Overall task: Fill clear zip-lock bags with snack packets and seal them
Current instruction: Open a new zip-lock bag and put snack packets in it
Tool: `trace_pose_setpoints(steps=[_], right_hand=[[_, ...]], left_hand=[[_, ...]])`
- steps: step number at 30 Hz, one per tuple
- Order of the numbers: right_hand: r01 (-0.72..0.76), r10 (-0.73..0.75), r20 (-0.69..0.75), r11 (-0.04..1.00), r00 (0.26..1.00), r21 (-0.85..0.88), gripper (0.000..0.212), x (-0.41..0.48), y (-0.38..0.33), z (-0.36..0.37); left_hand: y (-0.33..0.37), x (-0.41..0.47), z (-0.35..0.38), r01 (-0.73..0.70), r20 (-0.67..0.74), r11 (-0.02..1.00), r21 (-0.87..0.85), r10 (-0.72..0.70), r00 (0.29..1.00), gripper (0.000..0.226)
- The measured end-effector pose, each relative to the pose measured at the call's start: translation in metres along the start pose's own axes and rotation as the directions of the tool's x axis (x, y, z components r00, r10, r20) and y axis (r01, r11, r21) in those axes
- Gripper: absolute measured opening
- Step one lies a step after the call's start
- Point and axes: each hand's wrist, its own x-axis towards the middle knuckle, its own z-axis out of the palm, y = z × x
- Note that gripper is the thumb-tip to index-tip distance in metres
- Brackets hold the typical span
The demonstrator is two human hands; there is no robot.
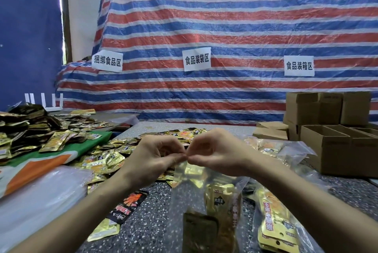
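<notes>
Zip-lock bag [180, 195], top pinched by left hand [155, 156], right hand [216, 154], seal apparently hidden, packets [114, 156] behind, boxes [335, 150] right

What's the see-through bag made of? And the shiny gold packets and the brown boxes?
The clear zip-lock bag looks like thin soft plastic: see-through, glossy and crinkled. The gold snack packets seem to be foil-coated film, since they glint like metal. The open brown boxes look like matte cardboard, with folded flaps.

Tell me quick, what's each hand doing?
Left hand: pinches the bag at its top.
Right hand: pinches the bag's top too.
</notes>
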Motion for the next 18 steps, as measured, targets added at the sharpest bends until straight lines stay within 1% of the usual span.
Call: trace_pose_setpoints(steps=[1, 3, 5, 8, 10, 12, 13, 16, 18], right_hand=[[0.000, 0.000, -0.020, 0.999, 1.000, 0.033, 0.009, 0.000, 0.001, 0.000], [0.010, -0.008, -0.048, 0.998, 0.999, 0.055, 0.008, -0.001, 0.002, -0.001], [0.027, -0.025, -0.048, 0.998, 0.999, 0.050, 0.007, -0.001, 0.000, 0.000], [0.048, -0.049, -0.042, 0.998, 0.998, -0.031, 0.005, -0.002, -0.005, 0.002], [0.058, -0.061, -0.044, 0.995, 0.997, -0.082, 0.009, -0.003, -0.008, 0.003], [0.053, -0.058, -0.054, 0.994, 0.997, -0.096, 0.009, -0.005, -0.009, 0.003], [0.051, -0.056, -0.058, 0.996, 0.997, -0.075, 0.008, -0.005, -0.009, 0.002], [0.048, -0.046, -0.027, 0.997, 0.999, 0.063, 0.004, -0.008, -0.009, 0.000], [0.034, -0.033, -0.013, 0.993, 0.999, 0.117, 0.004, -0.010, -0.008, -0.002]], left_hand=[[0.001, -0.001, -0.002, 0.007, 0.007, 1.000, -0.018, -0.007, 1.000, 0.004], [0.003, -0.002, -0.005, 0.017, 0.010, 0.999, -0.030, -0.017, 1.000, 0.015], [0.005, -0.002, -0.008, 0.029, 0.026, 1.000, 0.003, -0.029, 0.999, 0.014], [0.006, -0.001, -0.009, 0.018, 0.070, 0.994, 0.104, -0.026, 0.997, 0.004], [0.007, -0.001, -0.007, -0.015, 0.124, 0.986, 0.166, -0.005, 0.992, 0.006], [0.008, -0.001, -0.005, -0.048, 0.154, 0.982, 0.184, 0.019, 0.988, 0.009], [0.009, -0.001, -0.005, -0.066, 0.149, 0.980, 0.186, 0.038, 0.988, 0.009], [0.012, -0.005, -0.005, -0.131, 0.095, 0.968, 0.214, 0.113, 0.989, 0.010], [0.014, -0.007, -0.003, -0.147, 0.062, 0.965, 0.219, 0.136, 0.989, 0.011]])
